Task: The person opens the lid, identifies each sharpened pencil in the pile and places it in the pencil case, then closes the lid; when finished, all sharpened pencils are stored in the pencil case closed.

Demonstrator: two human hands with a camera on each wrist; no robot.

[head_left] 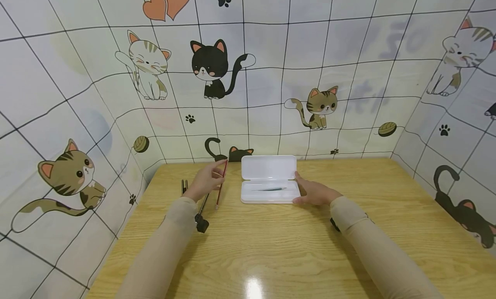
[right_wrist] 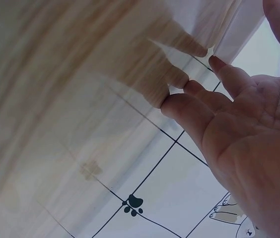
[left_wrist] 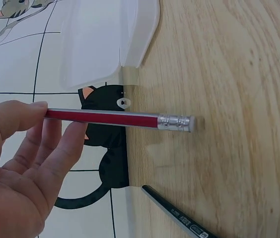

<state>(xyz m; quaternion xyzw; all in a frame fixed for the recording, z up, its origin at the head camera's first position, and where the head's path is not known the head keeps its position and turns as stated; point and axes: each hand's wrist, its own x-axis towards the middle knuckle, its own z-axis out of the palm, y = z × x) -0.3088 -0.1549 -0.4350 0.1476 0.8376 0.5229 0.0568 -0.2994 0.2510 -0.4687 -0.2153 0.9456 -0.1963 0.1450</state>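
My left hand (head_left: pixel 207 178) pinches a red pencil (left_wrist: pixel 105 118) with silvery stripes, thumb and fingertips on its upper part. The pencil's eraser end, in a silver ferrule, points down toward the table. An open white pencil case (head_left: pixel 248 198) lies to the right of it, lid tipped back, with a greenish pencil (head_left: pixel 273 189) in its tray. At the case's right side, my right hand (head_left: pixel 315 193) touches the edge, thumb near the front corner and fingers behind. Those fingers look fairly straight in the right wrist view.
A slim dark pen-like item (left_wrist: pixel 177 213) lies on the wooden table (head_left: pixel 248 243) below the left hand. Another dark, pronged-looking item (head_left: pixel 184 186) lies left of that hand. A cat-printed cloth (head_left: pixel 267 84) stands behind the table's back edge and at both sides.
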